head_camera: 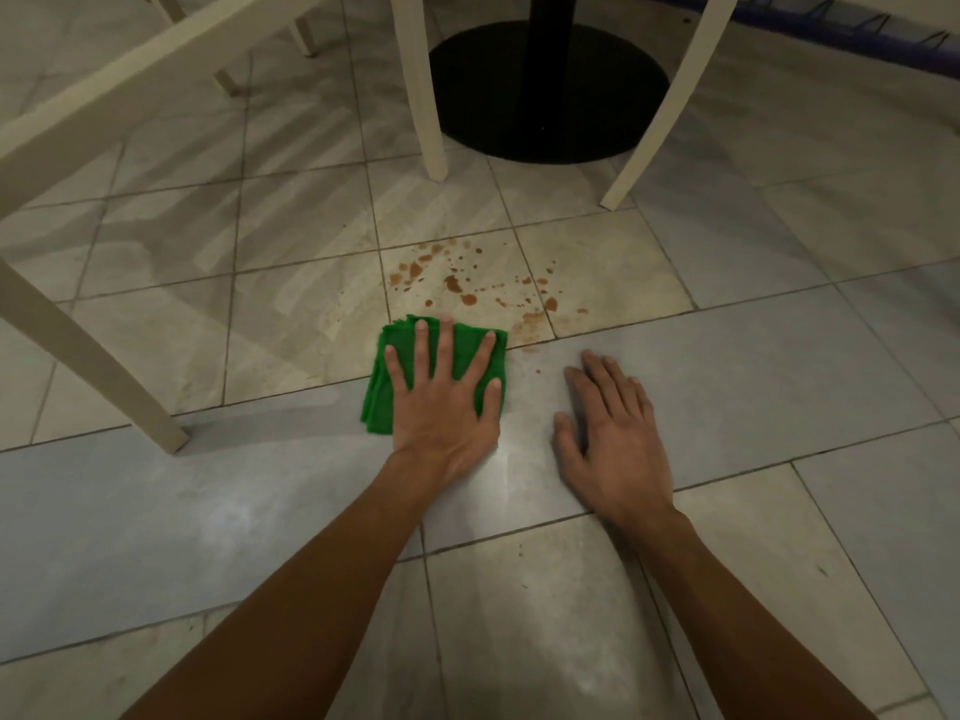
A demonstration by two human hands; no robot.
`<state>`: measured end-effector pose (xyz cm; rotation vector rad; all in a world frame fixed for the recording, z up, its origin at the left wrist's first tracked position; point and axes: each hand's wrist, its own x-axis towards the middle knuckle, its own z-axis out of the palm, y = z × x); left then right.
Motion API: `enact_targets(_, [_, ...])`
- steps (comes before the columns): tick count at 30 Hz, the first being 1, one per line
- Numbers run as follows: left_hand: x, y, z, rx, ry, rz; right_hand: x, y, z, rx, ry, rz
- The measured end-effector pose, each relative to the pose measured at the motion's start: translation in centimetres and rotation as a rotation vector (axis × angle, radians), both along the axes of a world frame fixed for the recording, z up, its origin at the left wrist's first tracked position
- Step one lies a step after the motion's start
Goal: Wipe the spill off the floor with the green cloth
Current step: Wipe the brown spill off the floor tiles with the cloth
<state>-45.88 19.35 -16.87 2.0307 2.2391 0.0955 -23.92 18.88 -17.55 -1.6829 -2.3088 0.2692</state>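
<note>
Left hand (pixel 441 402) presses flat, fingers spread, on folded cloth (pixel 382 402) — soft, light, best driven by palm pressure. Right hand (pixel 605 439) rests flat on floor (pixel 779 356) — spill (pixel 467 283) just beyond.

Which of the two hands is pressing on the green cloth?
The left hand, fingers spread flat on the green cloth. The right hand rests on the bare floor beside it, touching no cloth.

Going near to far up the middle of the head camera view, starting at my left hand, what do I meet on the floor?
Left hand, flat on the green cloth → brown spill → black round table base.
</note>
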Motion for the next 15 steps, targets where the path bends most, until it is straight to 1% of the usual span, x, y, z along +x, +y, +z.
enact_targets(2, [-0.1,-1.3,0.0,-0.001,0.017,-0.076,0.1,0.0,0.0,0.009,0.017,0.000])
enact_targets(4, [-1.6,-2.7,-0.1,0.003,0.012,-0.099,0.1,0.0,0.1,0.020,0.036,0.002])
enact_targets(8, [-3.9,-3.0,0.1,-0.016,-0.009,-0.018,0.1,-0.1,0.0,0.021,0.041,0.005])
enact_targets(12, [-1.5,-0.3,0.2,-0.037,-0.014,0.080,0.1,0.0,0.0,0.015,0.037,0.000])
enact_targets(15, [0.3,-0.3,0.1,-0.020,-0.012,0.046,0.0,-0.1,0.0,0.016,0.034,-0.008])
